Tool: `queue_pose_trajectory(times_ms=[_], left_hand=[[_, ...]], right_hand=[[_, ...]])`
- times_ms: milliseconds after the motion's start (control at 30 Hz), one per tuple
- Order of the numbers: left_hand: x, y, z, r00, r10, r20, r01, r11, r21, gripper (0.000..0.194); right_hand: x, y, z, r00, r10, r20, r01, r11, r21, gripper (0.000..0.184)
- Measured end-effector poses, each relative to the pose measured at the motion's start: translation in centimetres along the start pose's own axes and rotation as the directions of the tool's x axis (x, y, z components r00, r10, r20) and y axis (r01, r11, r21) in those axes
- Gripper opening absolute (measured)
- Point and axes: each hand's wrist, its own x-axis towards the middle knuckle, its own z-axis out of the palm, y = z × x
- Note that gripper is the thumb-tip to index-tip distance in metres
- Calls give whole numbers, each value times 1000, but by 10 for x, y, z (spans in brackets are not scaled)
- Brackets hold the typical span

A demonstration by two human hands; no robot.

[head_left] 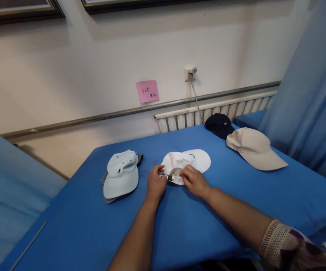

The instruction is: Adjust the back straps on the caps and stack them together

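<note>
A white baseball cap [177, 161] lies on the blue-covered table [118, 233] with its brim toward the right and a small dark emblem on its front. Its back strap, with a metal buckle [170, 177], faces me. My left hand [156, 182] pinches the strap end left of the buckle. Fingers of my right hand [194, 180] are closed on the cap's rear edge, just right of the buckle. To the left, a pale blue cap [122, 173] rests on top of other caps that are mostly hidden beneath it.
At the right rear sit a beige cap [253, 146] and a dark navy cap [219, 125]. A thin stick [29, 244] lies near the left edge. Behind the table are a radiator [180, 121], a metal rail [118, 113] and a socket with a cord [190, 74]. Blue curtains [306, 94] hang at both sides.
</note>
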Motion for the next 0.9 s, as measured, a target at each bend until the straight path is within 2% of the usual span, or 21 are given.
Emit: queue_pose_trajectory(times_ms=[67,167,233,300,367,433,533,600,633,667,700,733,767,800,867,900], left_hand=[[0,0,2,998,-39,57,46,990,-132,42],[-6,4,11,988,4,154,42,955,-293,42],[-10,8,15,976,50,211,23,944,-331,43],[-12,11,14,973,85,216,-28,967,-251,43],[-10,11,8,978,117,172,-105,991,-79,43],[-3,8,-2,989,115,98,-127,983,131,43],[7,-1,-16,995,41,-88,-7,936,352,44],[12,-6,-22,978,17,-208,63,926,373,47],[13,-8,-24,969,14,-248,76,933,352,47],[14,-10,-24,963,8,-269,80,946,313,46],[14,-11,-23,962,-6,-274,77,965,252,45],[14,-12,-21,964,-23,-267,73,981,180,43],[14,-12,-18,967,-39,-252,69,992,110,42],[13,-13,-15,971,-54,-234,66,997,46,41],[12,-16,-8,978,-92,-187,81,994,-67,39],[12,-18,-4,979,-117,-164,99,988,-114,38]], right_hand=[[0,-2,0,998,-23,64,24,1000,-7,29],[0,-6,0,992,-52,119,57,998,-37,43],[0,-6,2,994,-41,105,46,998,-41,35],[-1,-6,4,997,-25,75,27,999,-22,21],[-1,-5,5,999,-16,42,16,1000,-12,15],[-2,-6,5,1000,-14,27,15,1000,-18,14],[0,-4,-1,999,-35,20,35,999,1,21],[4,5,-10,995,-14,-102,15,1000,9,28],[6,13,-16,977,32,-213,-32,999,3,28],[9,23,-22,934,102,-342,-110,994,-3,28],[12,35,-30,873,206,-442,-226,974,8,30],[15,48,-37,804,345,-484,-365,929,57,34],[17,60,-45,722,509,-469,-502,852,150,40],[18,71,-51,639,652,-407,-603,754,261,45],[19,87,-62,569,755,-327,-669,656,349,50],[19,92,-64,551,784,-288,-681,621,387,51]])
